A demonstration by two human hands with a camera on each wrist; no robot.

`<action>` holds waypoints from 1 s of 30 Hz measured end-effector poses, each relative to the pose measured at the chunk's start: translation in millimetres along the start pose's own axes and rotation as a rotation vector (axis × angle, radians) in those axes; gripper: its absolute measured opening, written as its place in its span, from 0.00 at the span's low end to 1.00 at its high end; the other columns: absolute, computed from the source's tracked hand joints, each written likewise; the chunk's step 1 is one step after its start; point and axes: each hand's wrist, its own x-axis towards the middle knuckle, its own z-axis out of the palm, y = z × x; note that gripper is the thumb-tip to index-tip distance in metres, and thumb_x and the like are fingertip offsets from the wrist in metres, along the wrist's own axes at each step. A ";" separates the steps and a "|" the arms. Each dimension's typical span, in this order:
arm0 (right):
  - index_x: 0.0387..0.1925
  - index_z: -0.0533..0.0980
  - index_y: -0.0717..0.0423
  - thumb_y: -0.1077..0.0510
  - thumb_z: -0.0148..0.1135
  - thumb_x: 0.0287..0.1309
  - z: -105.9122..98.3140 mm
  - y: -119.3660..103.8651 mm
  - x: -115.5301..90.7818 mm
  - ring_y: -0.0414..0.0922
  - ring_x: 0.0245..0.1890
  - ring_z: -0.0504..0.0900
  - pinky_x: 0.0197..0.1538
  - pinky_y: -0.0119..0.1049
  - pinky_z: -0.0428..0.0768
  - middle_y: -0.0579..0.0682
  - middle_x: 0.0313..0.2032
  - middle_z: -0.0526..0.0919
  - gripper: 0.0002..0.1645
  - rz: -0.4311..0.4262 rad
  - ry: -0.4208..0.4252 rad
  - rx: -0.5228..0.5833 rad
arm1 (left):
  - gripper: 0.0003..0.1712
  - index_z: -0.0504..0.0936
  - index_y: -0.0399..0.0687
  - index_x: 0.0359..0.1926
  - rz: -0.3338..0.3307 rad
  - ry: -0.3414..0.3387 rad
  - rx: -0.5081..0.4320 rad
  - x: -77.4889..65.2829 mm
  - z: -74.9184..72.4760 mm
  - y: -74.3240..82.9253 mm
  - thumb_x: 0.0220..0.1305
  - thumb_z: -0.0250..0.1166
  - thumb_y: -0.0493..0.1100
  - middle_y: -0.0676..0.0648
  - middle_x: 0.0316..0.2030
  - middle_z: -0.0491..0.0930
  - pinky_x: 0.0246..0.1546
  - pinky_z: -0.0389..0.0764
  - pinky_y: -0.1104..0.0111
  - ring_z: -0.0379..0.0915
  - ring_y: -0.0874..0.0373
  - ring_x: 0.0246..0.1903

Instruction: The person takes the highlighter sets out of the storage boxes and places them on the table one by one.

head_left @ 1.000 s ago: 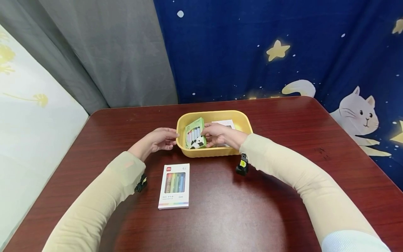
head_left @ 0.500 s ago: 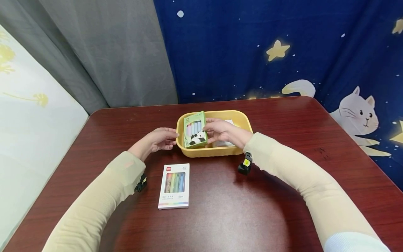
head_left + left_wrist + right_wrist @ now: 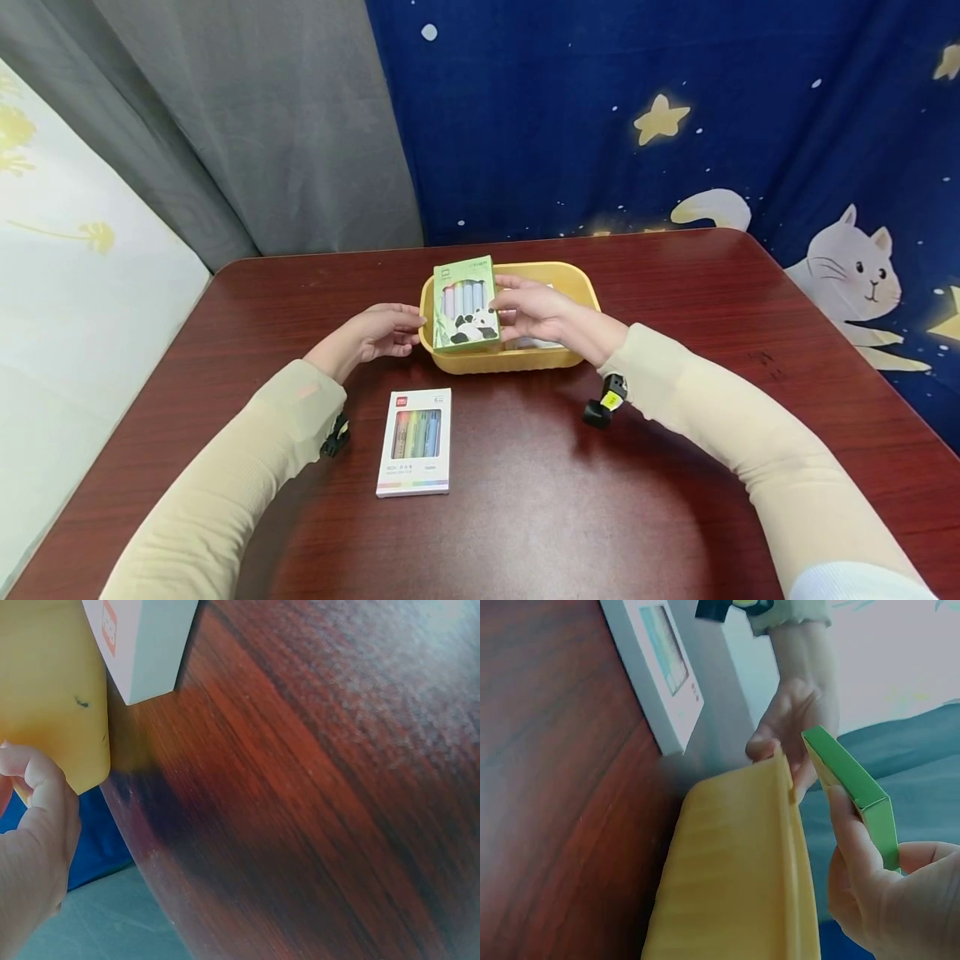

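Note:
My right hand [image 3: 536,310] holds a green box of coloured pens [image 3: 467,302], with a panda printed on its front, by the right edge. It is raised over the left part of a yellow plastic basket [image 3: 517,361]. In the right wrist view the green box [image 3: 855,774] stands apart from the basket wall, thumb on one face and fingers on the other. My left hand [image 3: 378,331] pinches the basket's left rim, as the right wrist view shows too. Inside the basket lies a white box [image 3: 534,342], partly hidden behind the right hand.
A white box of coloured pens [image 3: 414,443] with a clear window lies on the dark red wooden table [image 3: 570,500] in front of the basket. Behind the table's far edge hang a grey curtain [image 3: 300,125] and a blue star-patterned curtain [image 3: 540,125].
The right hand has lifted the green box up from inside the basket, and its front has turned more upright toward the head camera. The left hand has stayed at the rim.

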 end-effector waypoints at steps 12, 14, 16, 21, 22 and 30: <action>0.69 0.43 0.53 0.74 0.38 0.59 -4.5 18.3 -40.3 0.49 0.45 0.72 0.38 0.45 0.80 0.57 0.49 0.66 0.39 0.004 -0.072 0.016 | 0.09 0.68 0.44 0.46 0.002 -0.005 -0.007 -1.5 0.5 0.0 0.65 0.53 0.38 0.50 0.24 0.75 0.23 0.76 0.76 0.71 0.63 0.22; 0.69 0.44 0.54 0.74 0.38 0.59 -6.6 22.9 -46.5 0.48 0.45 0.73 0.39 0.46 0.80 0.57 0.49 0.68 0.38 0.011 -0.078 0.019 | 0.09 0.68 0.44 0.46 0.006 -0.006 -0.007 -1.4 0.6 -0.1 0.65 0.54 0.38 0.50 0.24 0.75 0.23 0.76 0.76 0.71 0.63 0.21; 0.69 0.45 0.55 0.74 0.38 0.59 -9.4 28.4 -52.0 0.48 0.44 0.74 0.39 0.47 0.80 0.56 0.47 0.70 0.37 0.016 -0.087 0.013 | 0.11 0.67 0.41 0.48 0.011 -0.012 -0.008 -0.5 0.0 -0.7 0.65 0.53 0.38 0.50 0.23 0.75 0.23 0.76 0.76 0.71 0.63 0.22; 0.66 0.48 0.60 0.73 0.39 0.59 -15.7 43.7 -67.5 0.47 0.42 0.77 0.43 0.50 0.79 0.54 0.42 0.76 0.34 0.028 -0.131 -0.002 | 0.18 0.64 0.36 0.54 0.021 -0.014 -0.002 0.5 -0.3 -1.2 0.66 0.52 0.37 0.50 0.24 0.74 0.23 0.75 0.77 0.71 0.63 0.21; 0.66 0.48 0.60 0.73 0.40 0.59 -16.8 47.0 -70.8 0.47 0.42 0.77 0.43 0.50 0.79 0.54 0.42 0.76 0.34 0.033 -0.141 -0.003 | 0.18 0.63 0.36 0.55 0.021 -0.010 0.001 0.4 -0.1 -1.4 0.66 0.52 0.38 0.50 0.24 0.75 0.23 0.75 0.77 0.71 0.63 0.21; 0.65 0.47 0.63 0.74 0.43 0.56 -27.0 70.5 -89.4 0.48 0.42 0.79 0.43 0.50 0.79 0.54 0.42 0.79 0.35 0.059 -0.209 -0.008 | 0.21 0.62 0.35 0.58 0.022 -0.013 0.017 0.9 -0.3 -1.8 0.67 0.51 0.38 0.50 0.24 0.75 0.23 0.75 0.77 0.71 0.64 0.22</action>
